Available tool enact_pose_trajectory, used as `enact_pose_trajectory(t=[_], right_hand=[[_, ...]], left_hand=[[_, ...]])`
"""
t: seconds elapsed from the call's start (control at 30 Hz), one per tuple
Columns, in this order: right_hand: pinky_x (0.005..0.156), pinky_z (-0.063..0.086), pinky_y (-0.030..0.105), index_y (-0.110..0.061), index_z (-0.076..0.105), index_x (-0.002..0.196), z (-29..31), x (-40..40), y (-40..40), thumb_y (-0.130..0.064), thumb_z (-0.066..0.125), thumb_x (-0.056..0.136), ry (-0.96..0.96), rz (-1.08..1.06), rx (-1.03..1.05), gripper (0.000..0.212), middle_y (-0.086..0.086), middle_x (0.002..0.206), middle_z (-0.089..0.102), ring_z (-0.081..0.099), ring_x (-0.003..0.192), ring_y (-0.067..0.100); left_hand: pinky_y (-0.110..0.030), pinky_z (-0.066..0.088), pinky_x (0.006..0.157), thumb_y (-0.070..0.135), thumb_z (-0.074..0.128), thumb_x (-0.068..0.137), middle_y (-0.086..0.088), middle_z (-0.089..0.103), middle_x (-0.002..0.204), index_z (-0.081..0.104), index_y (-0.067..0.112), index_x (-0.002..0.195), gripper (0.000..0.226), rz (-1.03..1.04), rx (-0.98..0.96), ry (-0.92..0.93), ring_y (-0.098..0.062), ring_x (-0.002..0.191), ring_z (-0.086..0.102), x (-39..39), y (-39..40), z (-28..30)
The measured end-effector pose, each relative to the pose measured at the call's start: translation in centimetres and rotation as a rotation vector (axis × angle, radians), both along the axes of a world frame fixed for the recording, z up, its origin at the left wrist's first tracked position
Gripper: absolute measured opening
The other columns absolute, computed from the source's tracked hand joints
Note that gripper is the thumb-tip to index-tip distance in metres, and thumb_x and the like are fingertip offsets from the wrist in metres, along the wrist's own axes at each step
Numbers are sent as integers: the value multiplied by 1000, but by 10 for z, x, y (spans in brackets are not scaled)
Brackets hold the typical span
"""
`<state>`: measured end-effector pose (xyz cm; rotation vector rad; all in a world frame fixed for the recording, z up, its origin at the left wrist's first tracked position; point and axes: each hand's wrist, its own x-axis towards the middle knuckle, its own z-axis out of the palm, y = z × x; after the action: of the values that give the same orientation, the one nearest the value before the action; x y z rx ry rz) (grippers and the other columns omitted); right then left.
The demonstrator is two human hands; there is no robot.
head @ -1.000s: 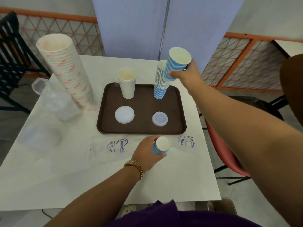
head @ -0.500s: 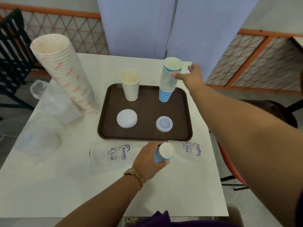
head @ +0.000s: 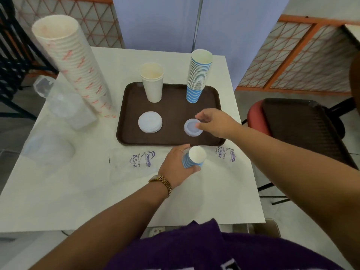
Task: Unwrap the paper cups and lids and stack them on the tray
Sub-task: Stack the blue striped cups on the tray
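Observation:
A brown tray (head: pixel 171 136) sits mid-table. On it stand a tall stack of blue wavy cups (head: pixel 198 76), a short stack of plain white cups (head: pixel 152 84), a pile of white lids (head: pixel 150 122) and a small translucent lid pile (head: pixel 191 128). My right hand (head: pixel 214 123) hovers over the tray's right front, fingers loosely curled and empty, just above the small lids. My left hand (head: pixel 178 167) grips a short stack of blue cups (head: pixel 194 157) standing on the table in front of the tray.
A tall leaning stack of red-printed cups (head: pixel 76 63) stands on the table left of the tray. Clear plastic wrappers (head: pixel 134 162) lie around the tray's front and left. A red chair holding a dark tray (head: pixel 303 125) sits to the right.
My right hand has left the tall blue stack and come down toward me, over the small lids. The left hand keeps its hold on the short blue stack.

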<state>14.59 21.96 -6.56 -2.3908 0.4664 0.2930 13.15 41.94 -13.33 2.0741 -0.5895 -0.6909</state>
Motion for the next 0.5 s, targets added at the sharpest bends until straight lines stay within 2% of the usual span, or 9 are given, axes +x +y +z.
enact_pose_trajectory(t=[0.07,0.17,0.23,0.33,0.4,0.5], right_hand=[[84,41,24,-20,61,125,8,-5,11,-38,66,90,43,142,-74,39,-5,119,59,56,101,11],[87,44,29,-22,58,128,21,-11,33,-47,65,89,115,442,-299,48,-4,115,52,53,105,15],[84,48,33,-24,54,133,31,-18,52,-52,65,86,176,618,-490,56,-1,122,52,53,108,18],[76,43,31,-23,48,137,35,-28,81,-55,68,82,254,853,-866,66,3,126,51,53,107,21],[83,45,33,-21,46,139,27,-33,99,-55,71,80,291,976,-1063,73,6,129,50,54,112,24],[94,42,35,-17,46,140,1,-37,119,-42,62,90,392,1002,-1251,58,8,130,52,52,117,26]], left_hand=[[-26,31,109,33,83,75,0,41,143,38,19,144,84,20,25,4,-15,132,40,-2,5,-5],[-20,28,104,36,81,76,1,40,145,36,20,146,85,44,48,-29,-15,134,39,-5,14,-9],[-18,27,101,36,80,77,1,41,145,37,20,145,82,59,61,-40,-14,133,40,-7,21,-11],[-19,27,102,36,79,78,2,41,145,37,22,145,80,89,73,-42,-13,133,39,-10,32,-13],[-20,28,104,36,78,79,2,39,147,37,22,145,79,102,72,-37,-13,134,38,-11,41,-13],[-24,29,109,35,78,80,2,38,149,36,21,146,79,122,68,-25,-14,137,37,-14,53,-15]])
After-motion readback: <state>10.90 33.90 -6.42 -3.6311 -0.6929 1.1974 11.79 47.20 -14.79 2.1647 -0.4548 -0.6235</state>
